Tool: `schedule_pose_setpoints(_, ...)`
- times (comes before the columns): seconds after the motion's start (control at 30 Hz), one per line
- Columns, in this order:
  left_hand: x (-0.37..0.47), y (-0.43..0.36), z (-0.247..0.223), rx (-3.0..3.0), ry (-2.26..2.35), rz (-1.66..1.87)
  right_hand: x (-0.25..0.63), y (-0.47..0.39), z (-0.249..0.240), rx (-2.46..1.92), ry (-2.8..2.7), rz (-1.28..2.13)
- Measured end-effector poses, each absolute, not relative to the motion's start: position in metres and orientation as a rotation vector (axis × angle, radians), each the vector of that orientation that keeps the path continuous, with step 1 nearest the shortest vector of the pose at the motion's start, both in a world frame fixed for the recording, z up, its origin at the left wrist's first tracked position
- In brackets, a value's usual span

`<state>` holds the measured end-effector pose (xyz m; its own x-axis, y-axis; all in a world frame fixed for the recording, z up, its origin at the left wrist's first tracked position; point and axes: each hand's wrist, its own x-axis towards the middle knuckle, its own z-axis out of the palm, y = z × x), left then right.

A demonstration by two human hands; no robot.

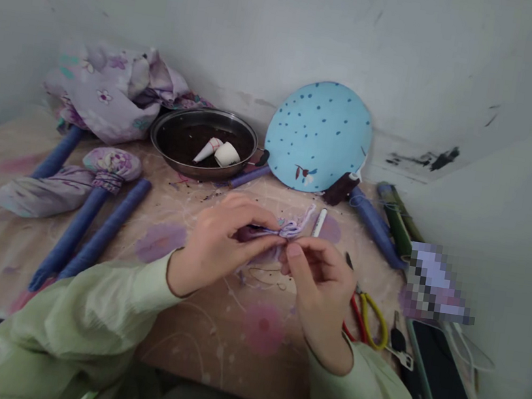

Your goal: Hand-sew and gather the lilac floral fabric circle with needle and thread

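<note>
One pale wall [250,32] rises behind our table [196,342], which has a flowered cover. At the far left we have a big heap of lilac cloth [106,101], and beside it a dark pan [175,161] with two white spools [227,154] lying inside. Right of the pan, a round blue board [324,138] with darker dots stands tilted against the wall. Several purple rods [108,230] lie on the left of the table, and another lies on the right. Near the right edge we see a phone [450,387], dark side up. Our left hand [215,239] is raised over the middle of the table, its thumb and forefinger pinching a small lilac cloth piece [288,230]. Our right hand [326,284] meets it from the other side, thumb and forefinger pressed together at the lower edge of the piece; we cannot tell whether a thread runs between them. Yellow-handled scissors [374,324] lie just right of that hand, with a key [397,341] beside them. Beyond the fingers lies a white marker [319,223], and loose thread [267,282] curls on the cover below.
</note>
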<state>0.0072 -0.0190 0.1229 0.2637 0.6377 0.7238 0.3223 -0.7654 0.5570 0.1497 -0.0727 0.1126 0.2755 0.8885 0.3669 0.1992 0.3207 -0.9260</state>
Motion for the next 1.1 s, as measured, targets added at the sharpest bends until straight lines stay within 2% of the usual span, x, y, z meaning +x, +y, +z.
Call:
schedule_pose_setpoints(0.2, 0.007, -0.018, 0.123, 2.278, 0.855, 1.494, 0.162, -0.075, 0.117, -1.266, -1.386, 0.703)
schedule_pose_setpoints(0.73, 0.005, -0.026, 0.131, 2.431, 0.657, 1.506, 0.156, -0.089, 0.123, -1.2, -1.301, 0.77)
schedule_pose_setpoints(1.1, 0.004, -0.026, 0.136, 2.384, 0.738, 1.469, 0.161, -0.084, 0.124, -1.166, -1.352, 0.769)
